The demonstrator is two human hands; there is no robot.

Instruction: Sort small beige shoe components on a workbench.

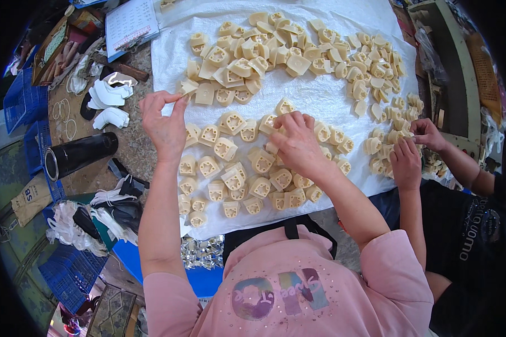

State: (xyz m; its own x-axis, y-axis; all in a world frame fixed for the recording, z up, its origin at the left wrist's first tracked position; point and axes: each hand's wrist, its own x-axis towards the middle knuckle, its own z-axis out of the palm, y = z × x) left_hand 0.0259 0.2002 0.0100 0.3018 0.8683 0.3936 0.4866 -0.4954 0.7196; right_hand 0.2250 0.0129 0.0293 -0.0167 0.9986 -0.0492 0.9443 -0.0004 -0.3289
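Many cream moulded pieces, shaped like hollow shoe heels, cover a white sheet (298,92). At the left edge of the far pile, my left hand (164,123) pinches the corner of a cream moulded piece (188,87) between thumb and fingertips. My right hand (298,140) is over the nearer group, its fingers curled round a cream piece mostly hidden under them. Around it, several pieces such as this heel-shaped block (262,160) lie with their ribbed hollows up. The far pile (275,45) is heaped, with pieces turned various ways.
On the right, a co-worker's hands (413,146) handle cream pieces at the sheet's edge. To the left are a black cylinder (81,154), white curved parts (111,98), a paper pad (130,25) and a heap of gloves (115,210). Shiny metallic bits (201,253) sit below the sheet.
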